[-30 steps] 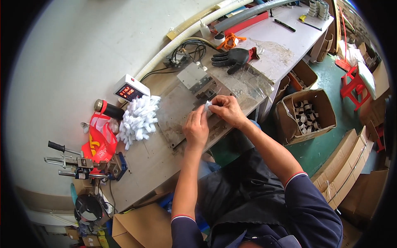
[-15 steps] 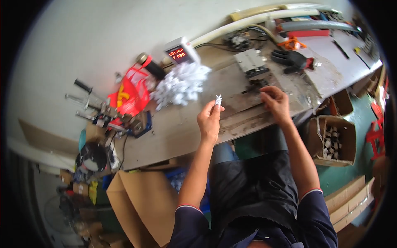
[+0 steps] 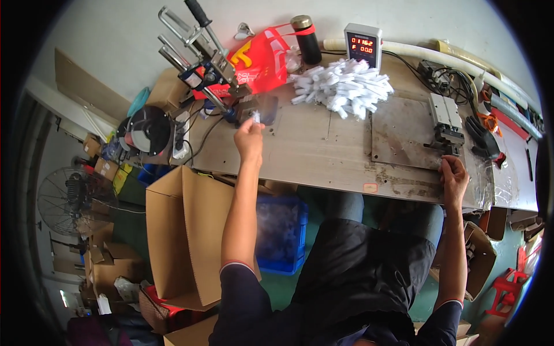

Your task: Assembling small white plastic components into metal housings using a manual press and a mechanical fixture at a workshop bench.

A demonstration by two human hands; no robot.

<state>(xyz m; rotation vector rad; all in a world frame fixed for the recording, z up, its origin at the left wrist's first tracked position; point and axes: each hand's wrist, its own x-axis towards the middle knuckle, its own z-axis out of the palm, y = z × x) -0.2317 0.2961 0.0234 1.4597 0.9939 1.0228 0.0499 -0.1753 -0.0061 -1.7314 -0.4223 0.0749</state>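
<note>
My left hand (image 3: 249,141) is closed in a pinch around a small white bundle (image 3: 256,117), with what look like wire or cord ends. It holds the bundle at the base of a hand-lever press (image 3: 203,75) on the bench's left side. My right hand (image 3: 455,177) is at the bench's front edge, fingers pinched together; whatever is between them is too small to make out. Just beyond that hand is a grey metal block device (image 3: 445,115) with a black front part. A pile of white rolled pieces (image 3: 346,86) lies on the bench between my hands.
A digital counter (image 3: 363,46), a black flask (image 3: 306,40) and a red bag (image 3: 262,63) stand along the wall. Below the bench are an open carton (image 3: 199,242) and a blue crate (image 3: 297,236). A dark glove (image 3: 482,138) lies at the right.
My left hand has carried the white bundle from mid-bench leftward to the lever press. My right hand has stayed near the metal block device and lowered to the bench edge. The view has turned left.
</note>
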